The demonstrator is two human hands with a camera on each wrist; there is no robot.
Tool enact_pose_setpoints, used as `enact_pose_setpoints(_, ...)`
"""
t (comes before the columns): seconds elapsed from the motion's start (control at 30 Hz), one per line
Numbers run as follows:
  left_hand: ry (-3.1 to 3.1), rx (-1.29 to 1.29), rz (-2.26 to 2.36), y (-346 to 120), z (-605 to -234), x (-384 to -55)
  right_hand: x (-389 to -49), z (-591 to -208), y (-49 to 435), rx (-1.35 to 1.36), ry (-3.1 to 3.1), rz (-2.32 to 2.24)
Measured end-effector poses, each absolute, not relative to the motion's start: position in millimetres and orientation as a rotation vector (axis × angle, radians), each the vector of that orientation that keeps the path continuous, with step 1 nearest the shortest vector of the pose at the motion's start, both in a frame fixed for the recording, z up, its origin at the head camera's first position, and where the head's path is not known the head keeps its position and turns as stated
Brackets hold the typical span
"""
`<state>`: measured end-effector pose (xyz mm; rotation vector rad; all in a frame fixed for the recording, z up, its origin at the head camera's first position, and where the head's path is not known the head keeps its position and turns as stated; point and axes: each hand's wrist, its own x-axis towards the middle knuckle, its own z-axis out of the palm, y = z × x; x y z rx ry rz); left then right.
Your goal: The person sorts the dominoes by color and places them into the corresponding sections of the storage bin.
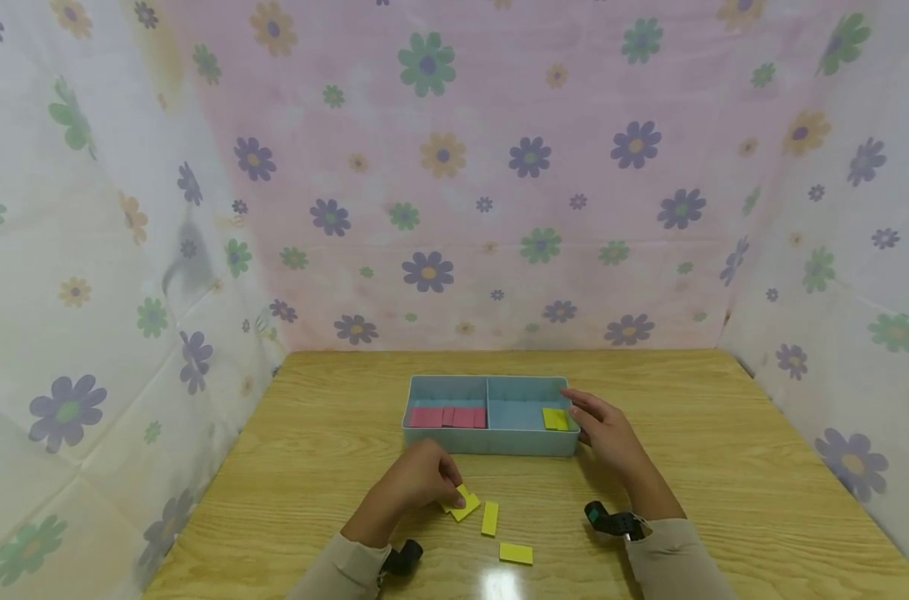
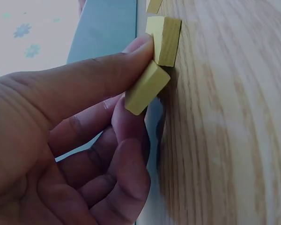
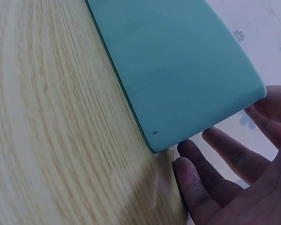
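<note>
Head; two hands [image 1: 420, 479] [image 1: 611, 437], one pinched block [image 1: 467, 509], one box [image 1: 491, 442]

A yellow block [image 2: 147, 88] is tilted in the left hand's [image 1: 417, 479] pinch, just beside a second block [image 2: 168, 42], also yellow. Two loose yellow blocks [image 1: 490, 518] lie flat and apart on the tabletop [image 1: 559, 517], before an upright, open blue box [image 1: 491, 442]. Its left compartment holds pink blocks [image 1: 427, 417]; its right, yellow pieces [image 1: 551, 419] toward the right end.
</note>
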<state>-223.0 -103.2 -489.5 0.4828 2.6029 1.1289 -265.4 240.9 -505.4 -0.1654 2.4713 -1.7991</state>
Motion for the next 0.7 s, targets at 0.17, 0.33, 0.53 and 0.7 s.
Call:
enact_pose_setpoints(0.17, 2.633, 0.493, 1.121, -105.0, -492.3, -225.2, -266.6, -506.5, 240.9, -0.147, 2.455, -1.809)
enact_pose_setpoints(0.33, 2.680, 0.483, 1.083, -106.0, -491.6, -226.9, -266.5, -505.0, 240.9, -0.148, 2.451, -1.818)
enact_pose_setpoints(0.53, 2.727, 0.466, 1.075, -105.7, -484.5, -227.2, -265.8, -503.1, 239.5, -0.157, 2.432, -1.839)
enact_pose_setpoints(0.7, 2.724, 0.455, 1.111, -101.8, -478.5, -227.8, -266.0, -503.3, 239.4, -0.146, 2.431, -1.849)
